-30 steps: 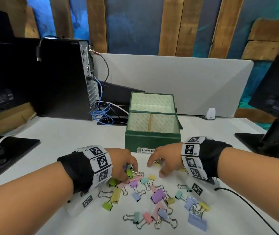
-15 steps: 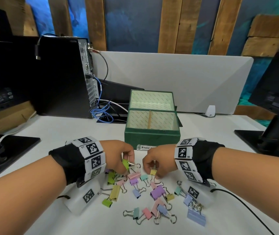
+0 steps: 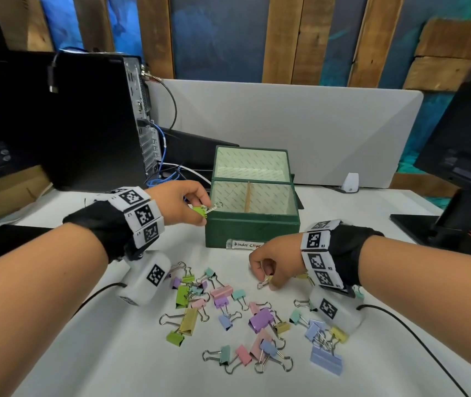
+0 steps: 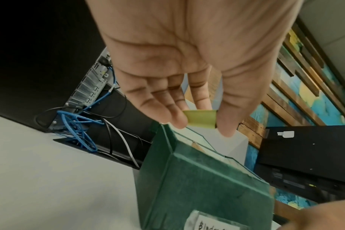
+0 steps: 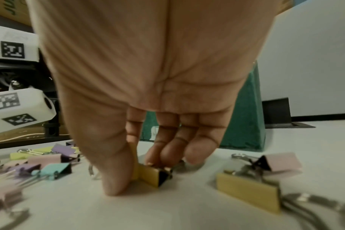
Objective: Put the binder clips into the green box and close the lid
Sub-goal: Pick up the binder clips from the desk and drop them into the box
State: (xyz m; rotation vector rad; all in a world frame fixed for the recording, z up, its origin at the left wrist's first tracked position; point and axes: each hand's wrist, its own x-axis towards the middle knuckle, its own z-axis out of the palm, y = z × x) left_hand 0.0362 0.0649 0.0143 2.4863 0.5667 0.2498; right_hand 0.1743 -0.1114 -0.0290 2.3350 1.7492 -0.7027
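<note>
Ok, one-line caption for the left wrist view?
Left hand pinches a green clip above the open green box.

I'm at an office desk. A black computer tower (image 3: 99, 118) stands at the left of the frame, blue network cables (image 3: 165, 176) tangled behind it. A monitor (image 3: 463, 138) rises at the right edge. A grey desk divider panel (image 3: 300, 124) runs across the middle, with wooden planks (image 3: 280, 35) on the wall along the top.

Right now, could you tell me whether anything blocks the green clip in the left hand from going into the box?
Nothing visible does: the left hand pinches the green clip at the green box's near-left corner; its lid stands open.
</note>
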